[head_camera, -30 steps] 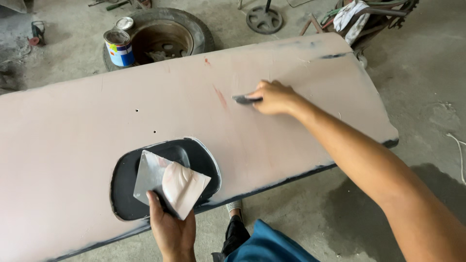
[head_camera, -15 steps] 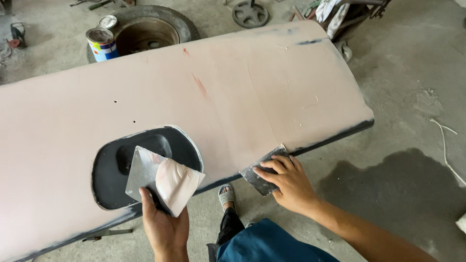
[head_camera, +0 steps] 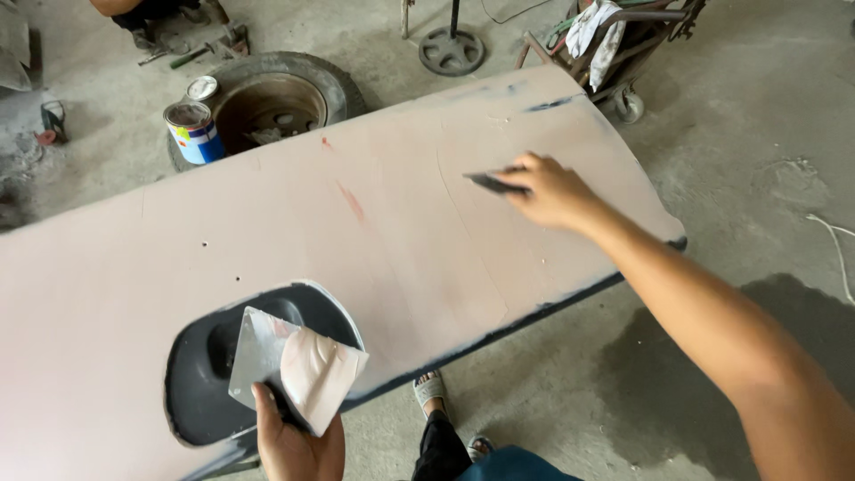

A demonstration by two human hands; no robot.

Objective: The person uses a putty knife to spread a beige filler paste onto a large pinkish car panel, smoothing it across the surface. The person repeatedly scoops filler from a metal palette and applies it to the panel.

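A large vehicle body panel (head_camera: pixel 267 240) coated in pinkish filler lies across the view, with a dark oval recess (head_camera: pixel 200 379) at its near left. My right hand (head_camera: pixel 554 191) reaches to the panel's far right part and presses a dark spreader blade (head_camera: pixel 494 183) flat on the surface. My left hand (head_camera: pixel 298 445) is low in front, gripping a metal plate (head_camera: pixel 294 367) that carries a smear of pink filler, held over the dark recess.
A tyre with its rusty rim (head_camera: pixel 267 102) lies on the concrete floor beyond the panel, a paint can (head_camera: pixel 193 131) beside it. A round stand base (head_camera: pixel 451 49) and a cart with rags (head_camera: pixel 614 40) sit at the back. My sandalled foot (head_camera: pixel 432 392) is below the panel.
My right hand with the spreader went from the panel's far part to its near edge, then back up to the far right part. The left hand and plate stayed put.
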